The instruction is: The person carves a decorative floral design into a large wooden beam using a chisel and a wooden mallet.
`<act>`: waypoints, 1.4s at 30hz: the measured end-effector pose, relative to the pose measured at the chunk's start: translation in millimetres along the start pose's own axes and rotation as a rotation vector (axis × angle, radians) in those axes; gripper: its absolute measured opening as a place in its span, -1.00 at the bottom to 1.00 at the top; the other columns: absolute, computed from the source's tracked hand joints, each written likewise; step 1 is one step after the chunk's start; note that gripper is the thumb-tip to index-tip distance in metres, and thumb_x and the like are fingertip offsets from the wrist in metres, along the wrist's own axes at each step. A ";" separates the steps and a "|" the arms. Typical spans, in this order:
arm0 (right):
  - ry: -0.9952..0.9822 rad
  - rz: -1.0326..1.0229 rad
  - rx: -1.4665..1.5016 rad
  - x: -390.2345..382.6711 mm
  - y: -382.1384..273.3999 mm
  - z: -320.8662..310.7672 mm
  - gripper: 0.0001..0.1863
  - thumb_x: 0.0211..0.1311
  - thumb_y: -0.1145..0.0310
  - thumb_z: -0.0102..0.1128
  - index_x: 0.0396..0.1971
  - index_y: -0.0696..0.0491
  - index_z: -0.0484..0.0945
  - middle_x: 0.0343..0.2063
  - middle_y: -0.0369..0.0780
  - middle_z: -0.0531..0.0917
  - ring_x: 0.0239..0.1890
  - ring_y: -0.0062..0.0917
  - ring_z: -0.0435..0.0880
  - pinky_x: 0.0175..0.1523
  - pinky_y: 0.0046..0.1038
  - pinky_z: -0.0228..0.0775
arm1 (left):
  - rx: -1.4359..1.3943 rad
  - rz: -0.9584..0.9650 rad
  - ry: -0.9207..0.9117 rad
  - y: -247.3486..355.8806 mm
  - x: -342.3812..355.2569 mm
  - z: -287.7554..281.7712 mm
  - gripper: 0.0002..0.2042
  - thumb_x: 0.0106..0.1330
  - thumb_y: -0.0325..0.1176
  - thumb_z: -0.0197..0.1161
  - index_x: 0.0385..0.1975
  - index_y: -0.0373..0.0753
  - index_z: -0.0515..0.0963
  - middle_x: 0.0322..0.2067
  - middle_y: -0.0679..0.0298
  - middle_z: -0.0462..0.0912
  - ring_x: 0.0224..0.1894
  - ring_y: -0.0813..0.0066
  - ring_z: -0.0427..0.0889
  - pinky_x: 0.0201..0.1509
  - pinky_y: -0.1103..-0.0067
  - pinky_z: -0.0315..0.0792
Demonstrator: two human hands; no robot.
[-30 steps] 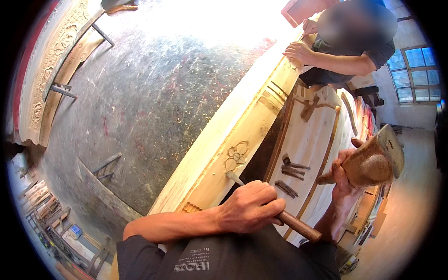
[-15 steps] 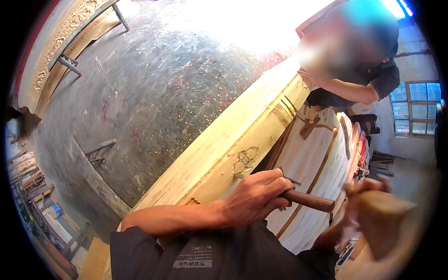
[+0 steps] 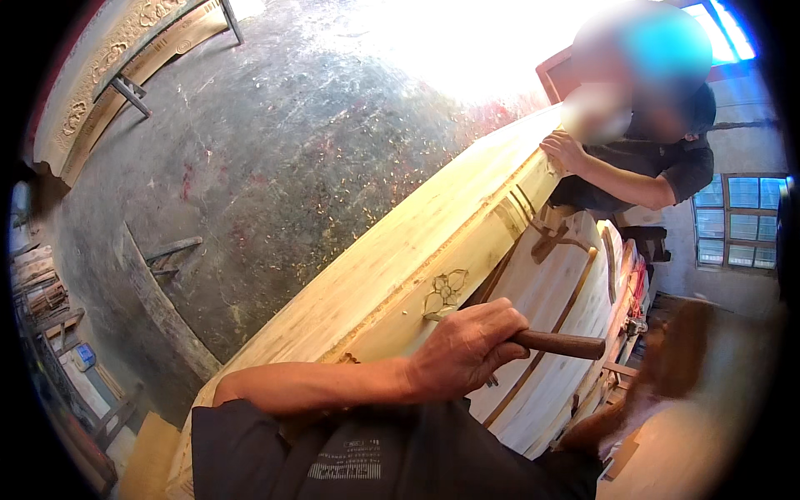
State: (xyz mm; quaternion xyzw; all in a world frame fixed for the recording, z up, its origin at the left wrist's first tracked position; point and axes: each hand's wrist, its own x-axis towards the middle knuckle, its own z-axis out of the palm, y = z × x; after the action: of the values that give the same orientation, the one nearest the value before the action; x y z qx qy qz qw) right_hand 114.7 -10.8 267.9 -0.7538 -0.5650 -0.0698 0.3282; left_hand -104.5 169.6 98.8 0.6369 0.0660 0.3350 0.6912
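Note:
My left hand [image 3: 471, 346] is closed around the wooden handle of a chisel [image 3: 562, 343], which points right out of the fist. The blade end is mostly hidden by my fingers, close to a flower outline [image 3: 446, 289] cut into the side of a long pale wooden beam [image 3: 375, 275]. My left forearm lies across the beam's near end. At the right, my right hand [image 3: 671, 358] is raised and heavily smeared by motion. The earlier frame shows it gripping a wooden mallet, whose outline is now hard to make out.
A co-worker's hand [image 3: 564, 152] rests on the beam's far end. Pale boards [image 3: 533, 333] lie right of the beam. Wood chips are scattered over the grey floor [image 3: 275, 167]. A carved panel [image 3: 100, 62] stands on trestles at upper left; a low wooden bench [image 3: 162, 308] stands left of the beam.
My right hand has moved, blurring the mallet. My left hand keeps the chisel at nearly the same place beside the flower. The view has shifted slightly.

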 end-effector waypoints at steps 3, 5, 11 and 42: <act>-0.002 0.229 -0.042 -15.7 8.3 -12.8 -0.39 0.44 0.33 0.18 0.40 0.26 0.34 0.26 -0.01 0.58 0.30 -0.26 0.57 0.32 -0.30 0.47 | -0.019 0.011 -0.013 0.5 -0.1 -0.2 -0.78 0.33 -0.38 0.38 -0.19 -0.26 0.48 -0.36 0.11 0.44 -0.32 0.01 0.52 -0.27 0.24 0.41; -0.064 0.333 -0.504 -25.1 -16.2 23.4 -0.38 0.32 0.38 0.31 0.34 0.27 0.42 0.22 -0.04 0.61 0.27 -0.28 0.60 0.31 -0.32 0.46 | 0.013 0.014 -0.018 -1.4 -0.1 1.7 -0.77 0.31 -0.38 0.39 -0.19 -0.26 0.47 -0.36 0.11 0.44 -0.32 0.01 0.52 -0.27 0.24 0.41; 0.259 0.092 -0.571 -25.5 -23.3 27.1 -0.58 0.12 0.46 0.38 -0.01 0.27 0.57 -0.16 -0.14 0.68 -0.11 -0.43 0.68 0.30 -0.26 0.49 | 0.141 0.266 -0.161 -7.1 -20.0 6.6 -0.67 0.15 -0.24 0.46 -0.26 -0.23 0.46 -0.39 0.19 0.39 -0.35 0.15 0.51 -0.28 0.32 0.40; 0.166 0.221 -0.436 -49.9 -13.4 43.0 -0.82 -0.01 0.55 0.29 -0.35 0.08 0.58 -0.44 -0.26 0.61 0.18 -0.31 0.52 0.52 0.07 0.09 | 0.114 0.358 -0.184 -16.4 -10.3 13.4 -0.68 0.26 -0.16 0.35 -0.23 -0.28 0.48 -0.44 0.19 0.32 -0.47 0.20 0.42 -0.40 0.35 0.32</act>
State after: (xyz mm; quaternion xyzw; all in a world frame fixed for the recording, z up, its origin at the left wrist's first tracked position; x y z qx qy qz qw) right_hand 73.7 -24.4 216.3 -0.8556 -0.4220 -0.2154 0.2086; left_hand -99.2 153.4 82.6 0.7044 -0.0927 0.3887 0.5867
